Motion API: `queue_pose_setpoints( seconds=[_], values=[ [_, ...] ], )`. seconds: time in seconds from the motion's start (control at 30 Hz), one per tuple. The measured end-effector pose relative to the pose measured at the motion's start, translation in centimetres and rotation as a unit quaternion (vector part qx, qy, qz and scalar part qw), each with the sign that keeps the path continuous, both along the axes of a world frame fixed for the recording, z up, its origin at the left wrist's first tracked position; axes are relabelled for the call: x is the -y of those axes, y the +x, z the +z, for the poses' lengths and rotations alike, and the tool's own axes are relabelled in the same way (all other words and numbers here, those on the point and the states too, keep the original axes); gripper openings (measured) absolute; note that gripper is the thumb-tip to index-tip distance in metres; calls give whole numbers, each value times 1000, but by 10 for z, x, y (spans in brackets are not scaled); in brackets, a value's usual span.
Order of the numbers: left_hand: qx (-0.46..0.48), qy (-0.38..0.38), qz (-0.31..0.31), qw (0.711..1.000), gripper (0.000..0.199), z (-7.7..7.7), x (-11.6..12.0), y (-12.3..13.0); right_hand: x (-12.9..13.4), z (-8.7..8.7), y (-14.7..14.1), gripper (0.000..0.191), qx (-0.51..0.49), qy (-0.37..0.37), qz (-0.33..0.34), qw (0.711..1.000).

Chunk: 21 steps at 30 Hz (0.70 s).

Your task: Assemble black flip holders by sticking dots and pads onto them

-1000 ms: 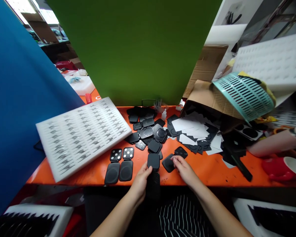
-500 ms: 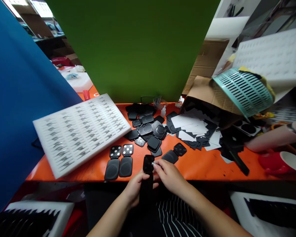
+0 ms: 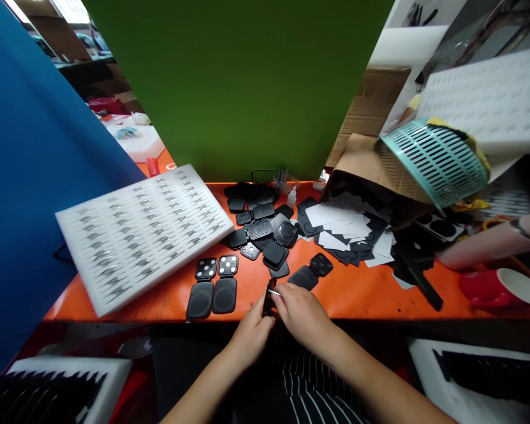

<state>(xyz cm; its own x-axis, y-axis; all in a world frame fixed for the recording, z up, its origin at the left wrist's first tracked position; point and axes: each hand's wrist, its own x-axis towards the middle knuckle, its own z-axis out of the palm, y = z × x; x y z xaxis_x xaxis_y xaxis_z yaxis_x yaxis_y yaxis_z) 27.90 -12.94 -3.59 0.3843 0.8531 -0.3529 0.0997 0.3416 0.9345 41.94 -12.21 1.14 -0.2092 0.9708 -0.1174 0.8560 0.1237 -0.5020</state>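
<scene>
My left hand (image 3: 254, 328) grips a small black case (image 3: 268, 299), seen nearly edge-on at the table's front edge. Pinched in my right hand (image 3: 301, 309) is a thin silvery tool (image 3: 274, 292), its tip against the case. Two opened black cases lie to the left: one (image 3: 199, 299) and another (image 3: 225, 295), each with a dotted panel at the top. Just beyond my right hand rests another opened case (image 3: 304, 277). Behind is a heap of black cases and textured pieces (image 3: 260, 229).
A white foam tray (image 3: 145, 235) with rows of thin metal pieces lies left on the orange table (image 3: 251, 288). White and black sheets (image 3: 340, 221) spill from a cardboard box (image 3: 364, 159) under a teal basket (image 3: 437, 162). A red mug (image 3: 481, 288) stands right.
The held case has turned from face-up to nearly edge-on. My left hand has rotated with it, its fingers now wrapped along the side. My right hand stays close with the tool.
</scene>
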Motion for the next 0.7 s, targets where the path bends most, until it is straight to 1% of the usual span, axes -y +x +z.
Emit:
queue_pose_setpoints(
  seconds=[0.03, 0.1, 0.2, 0.3, 0.4, 0.47, 0.53, 0.6, 0.63, 0.67, 0.7],
  values=[
    [-17, 31, 9, 999, 54, 2, 1, 1, 0, 1, 0, 25, -5, -1, 7, 1000],
    [-30, 57, 23, 998, 55, 7, 4, 1, -1, 2, 3, 21, -47, -11, 34, 998],
    [-13, 43, 20, 999, 51, 14, 7, 2, -2, 1, 8, 17, -122, -36, 56, 990],
    [-17, 43, 9, 999, 47, 17, 8, 4, -2, -5, 9, 19, -158, -43, 29, 986],
    [-14, 42, -1, 999, 48, 17, 7, 9, 0, -12, 5, 22, -189, -26, -8, 982],
    [19, -3, 7, 1000, 53, 17, 6, 12, 2, -13, 4, 24, -209, -16, -23, 978],
    [60, -97, 18, 993, 61, 18, 4, 14, 4, -12, 5, 24, -238, -24, -25, 971],
    [84, -187, 22, 978, 67, 19, 1, 14, 4, -9, 8, 26, -265, -43, -18, 963],
    [87, -210, 23, 974, 68, 19, 0, 13, 4, -7, 9, 26, -264, -47, -9, 963],
    [83, -209, 23, 974, 68, 19, -1, 13, 5, -5, 9, 25, -251, -44, 4, 967],
    [75, -184, 25, 980, 67, 18, -2, 13, 5, -3, 9, 24, -229, -36, 18, 973]
  ],
)
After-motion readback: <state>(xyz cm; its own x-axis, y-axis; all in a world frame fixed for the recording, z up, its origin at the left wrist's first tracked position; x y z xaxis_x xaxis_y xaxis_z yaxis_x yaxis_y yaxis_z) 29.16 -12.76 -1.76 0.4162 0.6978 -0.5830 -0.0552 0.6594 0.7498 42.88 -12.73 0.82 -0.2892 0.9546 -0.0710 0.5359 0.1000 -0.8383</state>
